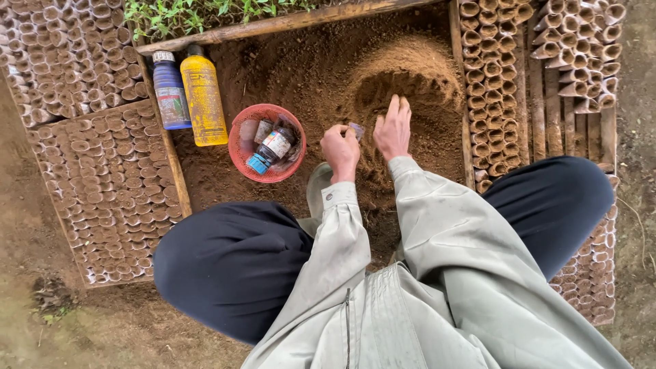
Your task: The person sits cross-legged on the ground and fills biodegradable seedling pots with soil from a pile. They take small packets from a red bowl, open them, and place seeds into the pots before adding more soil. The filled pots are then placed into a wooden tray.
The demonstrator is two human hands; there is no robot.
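Sleeves nearest; beyond them I log my left hand [340, 152] with fingers pinched on a small pale cup [356, 130], and my right hand [393, 130] with fingers together, flat on the loose soil mound [410, 68]. Red basket [240, 147] of bottles sits left.

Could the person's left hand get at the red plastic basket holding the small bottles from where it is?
Probably yes: the left hand hovers close beside the red plastic basket, with only bare brown soil between them, though its fingers already pinch a small pale object.
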